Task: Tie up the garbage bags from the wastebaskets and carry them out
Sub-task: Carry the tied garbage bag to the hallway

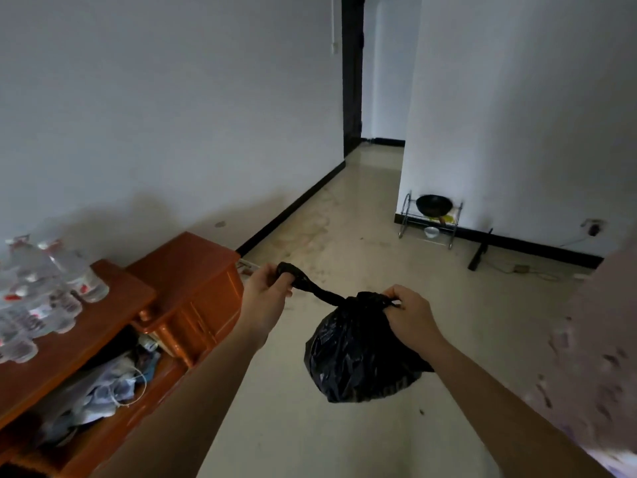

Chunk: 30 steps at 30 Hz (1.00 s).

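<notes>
Head view. Nearest the camera, two bare forearms reach in from 6 o'clock toward the middle of the frame. The left hand (pixel 267 288) has its fingers curled tight round the end of a twisted strand (pixel 317 291) of black plastic, drawn out toward 10 o'clock from the bag's neck. The right hand (pixel 408 312) pinches the other gathered end of plastic just at the neck, fingers folded over it. Between and below the two hands hangs the black garbage bag (pixel 358 357), full and rounded, its mouth bunched shut. It sits just below the centre of the picture, over the pale tiled floor (pixel 344 432).

At 3 to 4 o'clock, close to the lens, is a blurred pinkish speckled surface (pixel 599 339); what it is cannot be told. At 8 o'clock stands an orange-brown wooden cabinet (pixel 193 270). On its top, at 9 o'clock, lies a cluster of clear plastic bottles (pixel 51 277) with red-and-white labels, and its open lower shelf holds crumpled clear plastic bags (pixel 100 391).

Farther off, at 2 o'clock, a chrome wire rack (pixel 451 232) stands on the floor against the white wall, carrying a black wok (pixel 432 205) and beneath it a small white bowl (pixel 431 232). To its right a wall socket (pixel 593 225) has a plug in it. At 12 o'clock a dark-framed doorway (pixel 351 81) opens onto a passage.
</notes>
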### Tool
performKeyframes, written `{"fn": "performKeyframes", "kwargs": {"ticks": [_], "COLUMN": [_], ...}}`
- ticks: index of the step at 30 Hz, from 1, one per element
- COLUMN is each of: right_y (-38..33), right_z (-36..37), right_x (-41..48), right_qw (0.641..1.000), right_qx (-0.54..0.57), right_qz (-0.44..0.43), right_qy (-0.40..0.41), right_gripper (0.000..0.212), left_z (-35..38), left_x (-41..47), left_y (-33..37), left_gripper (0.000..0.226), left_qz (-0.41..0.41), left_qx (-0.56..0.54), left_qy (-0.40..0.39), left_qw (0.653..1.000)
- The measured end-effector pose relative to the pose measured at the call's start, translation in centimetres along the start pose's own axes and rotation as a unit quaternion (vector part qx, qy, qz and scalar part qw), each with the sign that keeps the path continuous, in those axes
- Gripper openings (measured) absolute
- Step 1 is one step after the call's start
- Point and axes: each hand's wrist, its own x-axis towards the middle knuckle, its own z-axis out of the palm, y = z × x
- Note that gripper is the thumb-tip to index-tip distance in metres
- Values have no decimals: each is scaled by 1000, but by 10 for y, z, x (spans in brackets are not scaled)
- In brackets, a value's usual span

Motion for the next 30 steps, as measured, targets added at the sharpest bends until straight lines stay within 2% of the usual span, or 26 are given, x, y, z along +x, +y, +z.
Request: {"fn": "performKeyframes", "kwargs": {"ticks": [7,14,20,25,30], "right_y": [26,-3,-4,-7,-30], "right_z": [-11,-27,0,46,60], "right_x": [261,509,696,890,1027], "right_qw": [1000,998,996,994,992], "right_qx": [6,-44,-64,-77,-97], "right_qz": [-18,-26,-36,-43,-38], "right_qy": [1,-29,-56,-62,-74], "right_gripper": [6,7,11,15,13], "left_z": [98,155,181,192,209], "left_x": [248,467,646,847,995], "left_y": [-16,10,-13,-31,-11], "left_gripper": [12,10,11,15,15], "left_qz": [-6,-8,-22,-9,-20], "left_qx": [3,4,-11,-22,-15], "left_qy": [28,47,50,-4,-11], "left_qw": [1000,999,998,1000,1000]}}
